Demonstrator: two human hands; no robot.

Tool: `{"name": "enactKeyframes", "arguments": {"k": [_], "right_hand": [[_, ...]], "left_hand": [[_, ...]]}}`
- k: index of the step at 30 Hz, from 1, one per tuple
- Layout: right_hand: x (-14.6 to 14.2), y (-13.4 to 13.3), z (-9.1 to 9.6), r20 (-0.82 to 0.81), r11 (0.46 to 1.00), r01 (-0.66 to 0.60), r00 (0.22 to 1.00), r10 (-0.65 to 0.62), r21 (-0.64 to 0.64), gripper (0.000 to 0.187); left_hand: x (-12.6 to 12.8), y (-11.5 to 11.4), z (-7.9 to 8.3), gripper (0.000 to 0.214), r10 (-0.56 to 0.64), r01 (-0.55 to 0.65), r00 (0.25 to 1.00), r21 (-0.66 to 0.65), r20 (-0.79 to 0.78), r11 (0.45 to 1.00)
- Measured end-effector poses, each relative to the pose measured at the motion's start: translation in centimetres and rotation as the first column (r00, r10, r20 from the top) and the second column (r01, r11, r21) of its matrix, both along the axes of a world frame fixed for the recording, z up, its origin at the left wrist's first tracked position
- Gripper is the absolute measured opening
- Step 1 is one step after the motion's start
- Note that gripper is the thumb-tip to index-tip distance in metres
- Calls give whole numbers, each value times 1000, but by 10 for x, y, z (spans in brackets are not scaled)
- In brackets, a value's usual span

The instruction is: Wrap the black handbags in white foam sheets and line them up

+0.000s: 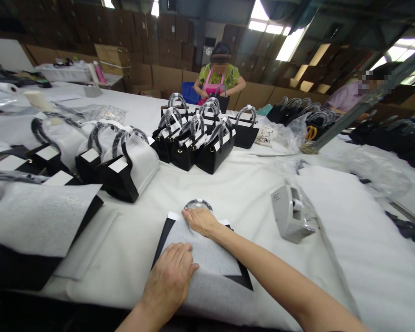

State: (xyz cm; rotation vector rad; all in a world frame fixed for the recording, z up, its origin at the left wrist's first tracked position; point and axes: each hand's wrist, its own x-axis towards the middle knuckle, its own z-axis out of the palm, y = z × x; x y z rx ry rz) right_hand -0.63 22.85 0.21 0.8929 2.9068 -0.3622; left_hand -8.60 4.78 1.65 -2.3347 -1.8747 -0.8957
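A black handbag [246,278] lies flat on the white-covered table in front of me, largely under a white sheet of thin wrapping material [214,256]. Its wrapped handle [198,203] arches out at the far side. My right hand [202,222] rests on the sheet close below the handle, fingers stretched out and pressing down. Nearer to me, my left hand [171,276] lies over the sheet and the bag's left part, thumb apart from the fingers. More white material [214,299] spreads under the bag's near edge.
Black handbags [216,154] with wrapped handles stand ahead; white-wrapped bags [141,163] stand left. A grey tape dispenser [290,214] sits right, beside a stack of white foam sheets [370,244]. Across the table, a person in a pink apron [216,83] handles a bag. A metal pole [352,110] slants at right.
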Motion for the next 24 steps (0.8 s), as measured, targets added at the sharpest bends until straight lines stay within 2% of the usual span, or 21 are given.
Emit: {"name": "enactKeyframes", "arguments": {"k": [3,6,8,10,13,15,17,20,22,24], "right_hand": [[8,0,12,-188,997,51,980,-63,-66,42],[31,-8,28,-391,997,23,919,-50,-74,29],[53,-20,37,-412,994,-13,910,-34,-111,29],[74,-34,45,-386,977,-44,922,-40,-207,30],[101,-52,58,-388,924,-50,915,-110,-380,33],[116,-61,67,-378,896,-80,920,-102,-437,35],[127,-70,73,-352,897,-120,935,-42,-425,29],[133,-84,72,-339,940,-99,940,-18,-325,35],[132,-91,66,-354,962,-86,935,-12,-260,25],[129,-96,60,-369,972,-108,929,25,-208,15]], "left_hand": [[-1,-3,0,14,7,-7,1000,-13,3,1000],[-1,-5,1,17,25,-24,999,-24,20,999],[0,-6,1,17,38,-38,999,-26,24,999],[1,-7,0,17,63,-62,998,-16,10,998],[3,-10,-2,16,144,-144,989,-1,-25,990],[4,-13,-3,17,195,-195,980,3,-35,981],[4,-15,-2,18,216,-216,976,-12,-30,976],[-1,-14,4,19,184,-183,983,-92,2,979],[-9,-5,12,29,129,-120,991,-163,43,979],[-19,10,22,42,21,1,996,-248,86,969]]}}
